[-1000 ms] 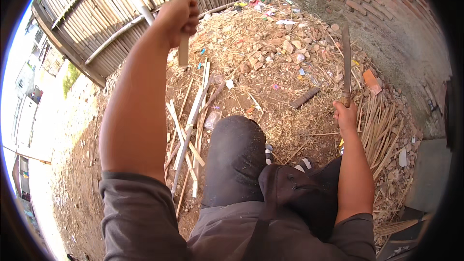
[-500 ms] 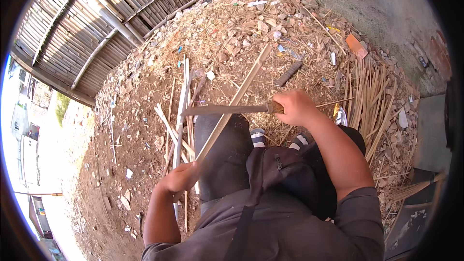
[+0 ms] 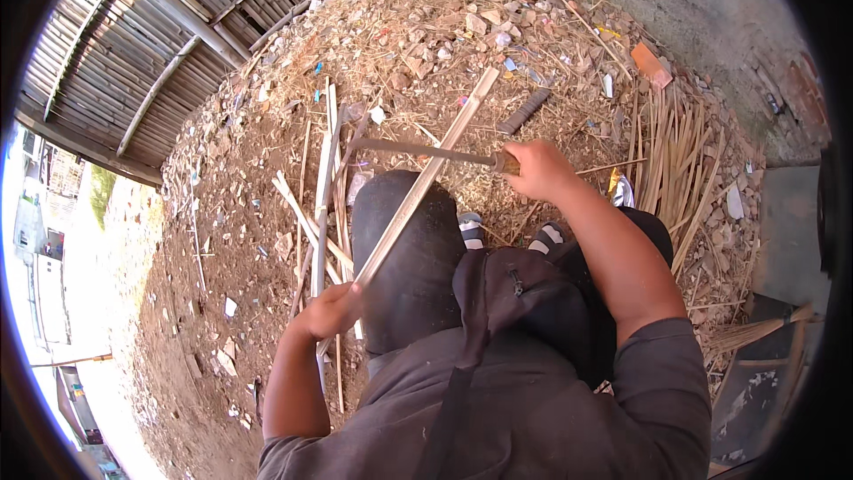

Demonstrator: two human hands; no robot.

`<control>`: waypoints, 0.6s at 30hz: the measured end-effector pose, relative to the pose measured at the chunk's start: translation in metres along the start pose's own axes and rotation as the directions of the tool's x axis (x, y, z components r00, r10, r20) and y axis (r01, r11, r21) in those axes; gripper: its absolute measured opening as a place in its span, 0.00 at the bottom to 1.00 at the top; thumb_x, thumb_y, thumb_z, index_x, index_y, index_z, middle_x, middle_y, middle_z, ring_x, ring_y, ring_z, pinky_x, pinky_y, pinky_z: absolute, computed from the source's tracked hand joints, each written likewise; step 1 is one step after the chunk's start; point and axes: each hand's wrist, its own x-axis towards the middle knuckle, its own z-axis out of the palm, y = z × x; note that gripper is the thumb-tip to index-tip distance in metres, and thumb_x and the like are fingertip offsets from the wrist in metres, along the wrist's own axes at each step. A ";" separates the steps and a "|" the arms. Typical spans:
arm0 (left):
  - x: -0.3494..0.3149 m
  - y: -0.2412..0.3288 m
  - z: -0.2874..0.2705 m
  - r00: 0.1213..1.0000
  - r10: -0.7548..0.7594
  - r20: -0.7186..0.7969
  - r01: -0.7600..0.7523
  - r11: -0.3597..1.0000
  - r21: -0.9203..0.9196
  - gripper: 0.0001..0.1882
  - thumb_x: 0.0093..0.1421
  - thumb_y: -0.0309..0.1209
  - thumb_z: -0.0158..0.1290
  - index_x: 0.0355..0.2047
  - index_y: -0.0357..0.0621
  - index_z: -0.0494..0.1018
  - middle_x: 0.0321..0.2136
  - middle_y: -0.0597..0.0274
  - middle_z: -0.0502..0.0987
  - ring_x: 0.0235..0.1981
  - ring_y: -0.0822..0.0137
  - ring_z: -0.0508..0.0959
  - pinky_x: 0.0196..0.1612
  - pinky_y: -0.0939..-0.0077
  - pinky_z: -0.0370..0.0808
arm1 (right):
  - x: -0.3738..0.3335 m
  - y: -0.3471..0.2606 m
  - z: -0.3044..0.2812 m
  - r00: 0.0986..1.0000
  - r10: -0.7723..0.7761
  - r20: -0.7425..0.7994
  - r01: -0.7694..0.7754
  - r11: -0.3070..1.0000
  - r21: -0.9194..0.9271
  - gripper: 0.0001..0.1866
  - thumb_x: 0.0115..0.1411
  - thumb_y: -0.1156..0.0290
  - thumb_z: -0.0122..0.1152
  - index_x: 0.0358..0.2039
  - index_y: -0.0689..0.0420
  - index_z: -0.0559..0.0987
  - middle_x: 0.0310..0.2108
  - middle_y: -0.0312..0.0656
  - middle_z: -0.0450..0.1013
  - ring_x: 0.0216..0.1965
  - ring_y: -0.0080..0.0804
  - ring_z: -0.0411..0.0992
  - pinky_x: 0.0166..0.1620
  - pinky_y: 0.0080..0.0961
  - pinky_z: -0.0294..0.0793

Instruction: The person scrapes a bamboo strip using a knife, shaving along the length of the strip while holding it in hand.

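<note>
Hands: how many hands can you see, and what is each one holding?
2. The left hand grips the near end of a long bamboo strip lying across the knee. The right hand holds a long knife crossing the strip. No other hands show.

Hard daylight floods the littered ground [image 3: 498, 27], picking out straw and rubble in crisp detail, while the far left rim burns out to white glare. The bamboo fence [image 3: 142, 62] sits in softer shade at upper left. Fisheye distortion bends its slats and curves every straight edge toward a black circular border. The dark shirt [image 3: 533, 409] and trouser leg [image 3: 404, 258] lose detail. Focus holds sharp at centre, softening slightly outward.
</note>
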 end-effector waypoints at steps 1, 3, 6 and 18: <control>0.000 0.004 0.002 1.000 -0.002 0.000 0.002 1.000 -0.003 0.23 0.73 0.52 0.39 0.32 0.46 0.67 0.16 0.73 0.61 0.14 0.76 0.59 0.17 0.79 0.56 | 0.000 0.002 -0.001 1.000 0.000 0.003 0.000 1.000 0.000 0.12 0.49 0.65 0.66 0.34 0.53 0.77 0.26 0.48 0.77 0.32 0.54 0.77 0.36 0.49 0.75; -0.002 0.014 0.006 0.996 -0.019 -0.082 0.027 0.995 0.098 0.24 0.73 0.52 0.39 0.31 0.45 0.68 0.17 0.72 0.65 0.17 0.76 0.64 0.20 0.80 0.61 | 0.002 0.002 -0.008 0.997 0.060 -0.039 -0.060 0.998 -0.009 0.13 0.49 0.65 0.66 0.35 0.53 0.78 0.27 0.49 0.77 0.33 0.55 0.76 0.36 0.48 0.75; -0.007 0.008 0.015 0.952 0.168 -0.257 -0.057 0.919 0.389 0.24 0.73 0.49 0.42 0.31 0.42 0.70 0.18 0.62 0.70 0.19 0.66 0.71 0.24 0.71 0.67 | 0.001 -0.006 -0.013 0.998 0.008 -0.055 -0.008 1.000 -0.010 0.12 0.49 0.65 0.66 0.32 0.55 0.77 0.27 0.49 0.77 0.33 0.54 0.76 0.36 0.48 0.75; -0.013 0.035 0.055 0.754 0.434 -0.494 0.039 0.720 0.693 0.20 0.67 0.44 0.50 0.31 0.37 0.69 0.23 0.42 0.75 0.28 0.37 0.77 0.31 0.50 0.71 | -0.005 -0.021 -0.017 0.971 -0.237 0.009 0.237 0.966 -0.101 0.12 0.47 0.66 0.67 0.27 0.57 0.74 0.22 0.48 0.74 0.29 0.52 0.76 0.32 0.47 0.73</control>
